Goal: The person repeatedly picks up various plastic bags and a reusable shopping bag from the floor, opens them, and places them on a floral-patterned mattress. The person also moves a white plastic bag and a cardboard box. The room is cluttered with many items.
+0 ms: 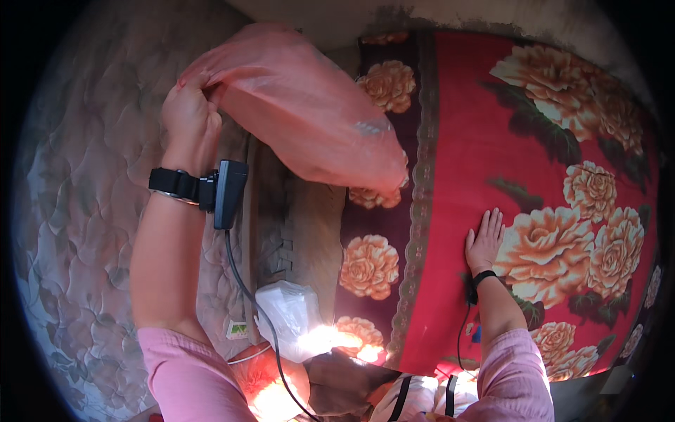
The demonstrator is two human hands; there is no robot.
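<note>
My left hand (191,113) grips the gathered edge of a pink plastic bag (311,111), which bellies out to the right in the air. The bag's lower right end overlaps the dark border of a red floral bedspread (448,158). What the bag contains, if anything, cannot be made out. Palm down on the bedspread, beside a large printed peach-coloured flower, rests my right hand (485,240). Its fingers are spread and hold nothing. A black strap with a dark device (230,195) and a cable is on my left wrist; another black strap (484,276) circles the right wrist.
A quilted, leaf-patterned surface (84,211) fills the left side. Between it and the bedspread is a gap, with a white plastic bag (287,316) at its near end. Near that lie a small green-and-white packet (237,330) and a red-orange item (274,377) in bright sunlight.
</note>
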